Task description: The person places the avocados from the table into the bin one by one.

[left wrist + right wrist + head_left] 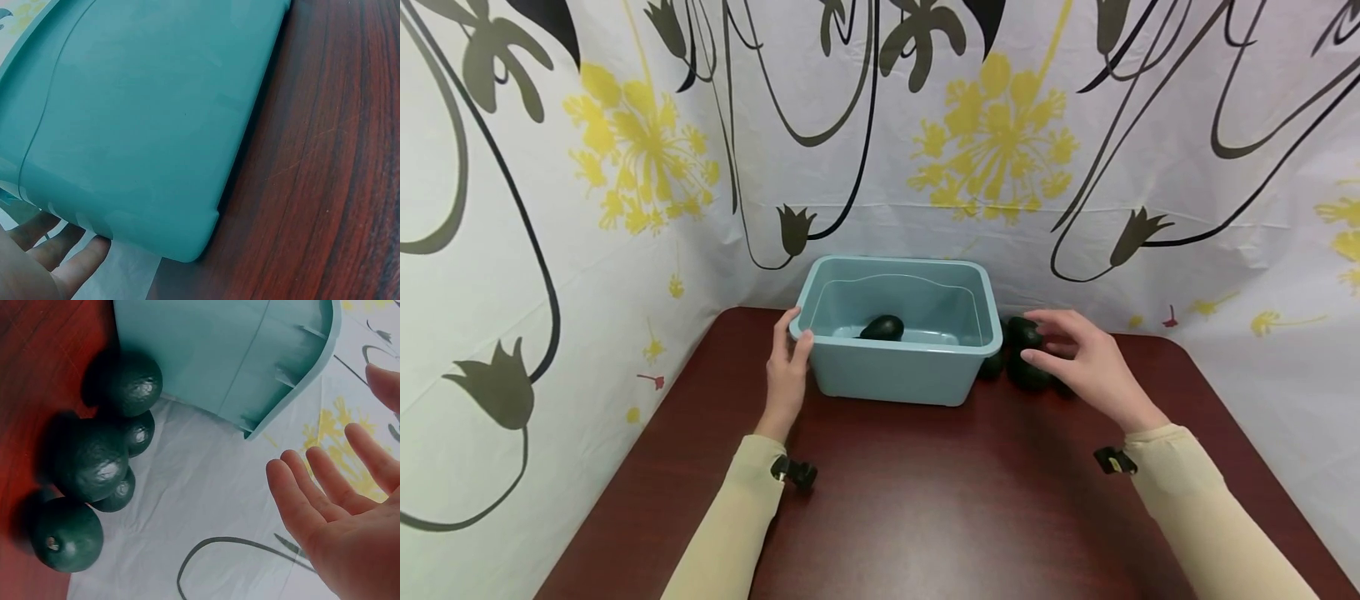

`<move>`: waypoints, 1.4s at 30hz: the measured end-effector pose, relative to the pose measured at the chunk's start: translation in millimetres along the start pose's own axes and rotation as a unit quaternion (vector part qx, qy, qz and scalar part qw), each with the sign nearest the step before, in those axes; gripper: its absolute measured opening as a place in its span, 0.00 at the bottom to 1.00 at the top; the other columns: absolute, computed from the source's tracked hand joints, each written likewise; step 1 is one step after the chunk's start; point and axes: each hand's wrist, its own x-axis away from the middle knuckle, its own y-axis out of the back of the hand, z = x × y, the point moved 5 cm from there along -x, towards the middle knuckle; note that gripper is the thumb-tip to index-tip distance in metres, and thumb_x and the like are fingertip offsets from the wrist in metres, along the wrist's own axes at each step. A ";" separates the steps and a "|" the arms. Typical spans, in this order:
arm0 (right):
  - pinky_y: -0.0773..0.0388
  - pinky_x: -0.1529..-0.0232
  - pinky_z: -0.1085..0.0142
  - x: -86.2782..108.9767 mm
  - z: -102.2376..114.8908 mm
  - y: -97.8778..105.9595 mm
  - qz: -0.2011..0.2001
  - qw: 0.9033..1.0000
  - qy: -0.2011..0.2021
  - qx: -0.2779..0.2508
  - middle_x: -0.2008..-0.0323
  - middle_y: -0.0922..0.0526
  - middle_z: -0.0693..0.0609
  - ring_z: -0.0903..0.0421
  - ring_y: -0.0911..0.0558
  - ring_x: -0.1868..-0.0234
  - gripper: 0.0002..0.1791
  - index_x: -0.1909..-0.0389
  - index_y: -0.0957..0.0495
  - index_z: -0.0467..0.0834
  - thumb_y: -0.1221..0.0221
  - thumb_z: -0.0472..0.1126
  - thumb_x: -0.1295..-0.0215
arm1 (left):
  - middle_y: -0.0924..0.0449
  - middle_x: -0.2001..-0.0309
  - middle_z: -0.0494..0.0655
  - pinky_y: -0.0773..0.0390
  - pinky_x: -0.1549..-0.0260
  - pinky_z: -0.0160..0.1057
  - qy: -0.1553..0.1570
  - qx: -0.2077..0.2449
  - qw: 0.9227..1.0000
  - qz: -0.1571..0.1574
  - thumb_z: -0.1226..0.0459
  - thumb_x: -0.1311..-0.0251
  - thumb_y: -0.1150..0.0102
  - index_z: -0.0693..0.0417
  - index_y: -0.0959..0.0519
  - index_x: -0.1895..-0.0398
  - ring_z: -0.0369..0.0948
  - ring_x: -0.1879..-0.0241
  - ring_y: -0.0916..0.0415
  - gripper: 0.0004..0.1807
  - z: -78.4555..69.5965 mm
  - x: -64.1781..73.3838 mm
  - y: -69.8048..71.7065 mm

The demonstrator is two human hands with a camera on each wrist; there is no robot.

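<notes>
A light blue plastic bin (895, 372) stands at the back of the table with one dark green avocado (883, 327) lying inside. My left hand (786, 375) holds the bin by its front left corner, thumb at the front rim. In the left wrist view its fingers (84, 259) press against the bin's side. Several avocados (92, 459) sit clustered on the table beside the bin's right side. Over them hovers my right hand (1086, 362), thumb and fingers spread apart with nothing between them. In the head view it partly hides the avocados.
The dark red-brown wooden table (910, 500) reaches back to a white sheet (880, 167) with yellow and grey flower prints. That sheet hangs behind the bin and along both sides.
</notes>
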 end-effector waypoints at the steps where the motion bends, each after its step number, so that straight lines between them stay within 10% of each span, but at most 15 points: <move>1: 0.22 0.46 0.58 1.8 -0.6 -0.1 0.000 1.000 -0.006 0.000 0.38 0.26 0.59 0.64 0.24 0.44 0.30 0.34 0.27 0.63 0.30 0.50 0.37 | 0.37 0.29 0.58 0.28 0.48 0.66 0.001 0.000 1.000 0.000 0.49 0.25 0.50 0.35 0.39 0.25 0.51 0.41 0.33 0.28 0.4 0.0 -0.3; 17: 0.28 0.52 0.82 20.2 3.5 3.3 -0.040 0.998 -0.030 -0.025 0.39 0.26 0.51 0.61 0.24 0.44 0.29 0.32 0.26 0.50 0.32 0.44 0.34 | 0.39 0.27 0.57 0.28 0.46 0.65 -0.006 -0.001 1.000 0.005 0.50 0.25 0.50 0.36 0.40 0.23 0.51 0.39 0.33 0.29 2.1 -1.5 -1.4; 33: 0.22 0.47 0.58 24.0 -47.5 -5.1 -0.055 0.996 -0.076 -0.009 0.36 0.27 0.54 0.51 0.25 0.39 0.31 0.32 0.27 0.57 0.33 0.53 0.35 | 0.34 0.30 0.48 0.26 0.55 0.53 -0.022 -0.014 1.000 -0.016 0.44 0.27 0.50 0.19 0.39 0.27 0.48 0.44 0.31 0.27 32.8 -14.7 -0.6; 42: 0.27 0.54 0.81 25.3 -56.3 -6.9 -0.054 0.995 -0.087 0.003 0.36 0.27 0.54 0.53 0.25 0.41 0.32 0.32 0.27 0.58 0.33 0.57 0.36 | 0.33 0.32 0.43 0.27 0.56 0.54 -0.024 -0.015 0.999 -0.023 0.42 0.28 0.50 0.18 0.38 0.28 0.47 0.46 0.31 0.26 38.9 -15.3 -2.0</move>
